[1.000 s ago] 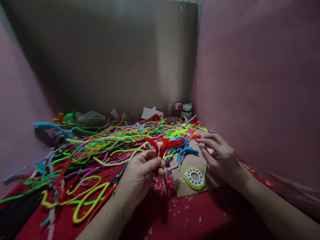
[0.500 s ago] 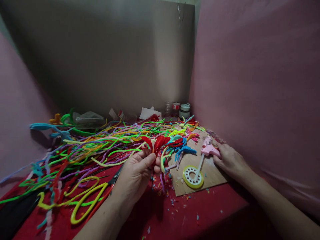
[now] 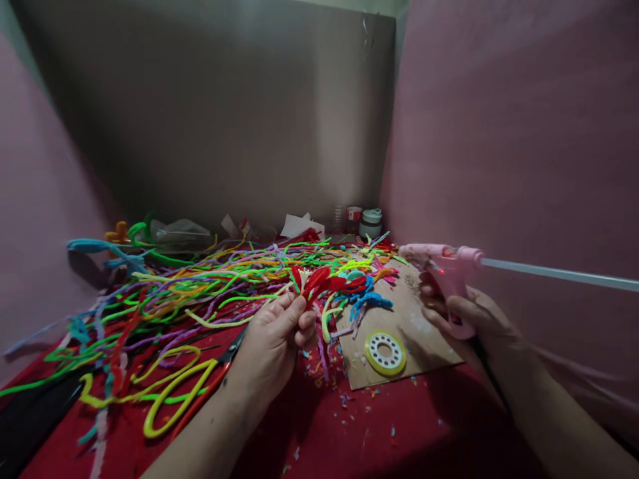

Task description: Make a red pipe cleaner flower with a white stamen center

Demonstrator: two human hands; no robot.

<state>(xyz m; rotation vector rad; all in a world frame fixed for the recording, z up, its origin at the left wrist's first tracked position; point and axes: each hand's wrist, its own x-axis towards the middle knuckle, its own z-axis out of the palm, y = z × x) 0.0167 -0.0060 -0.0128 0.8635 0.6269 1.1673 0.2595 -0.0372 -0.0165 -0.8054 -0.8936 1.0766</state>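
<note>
Over the red surface [image 3: 369, 432], a pipe-cleaner flower [image 3: 315, 283] and a glue gun [image 3: 464, 263].
Left hand [image 3: 277, 329] pinches the flower's base; right hand [image 3: 482, 318] wraps the pink glue gun's handle, near the cardboard [image 3: 402, 326].

Free room: table's [image 3: 359, 426] near edge
Pipe cleaners [image 3: 219, 283] and scissors [image 3: 228, 354] block the left edge; the glue gun [image 3: 465, 261] overhangs the right.

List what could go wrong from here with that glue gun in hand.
1. The pink glue gun in the right hand shows a red light; if hot, it could burn the left hand, which pinches a red fuzzy piece.
2. The long glue stick juts out behind and might snag.
3. The scissors, beside the left forearm, might get knocked.
</note>
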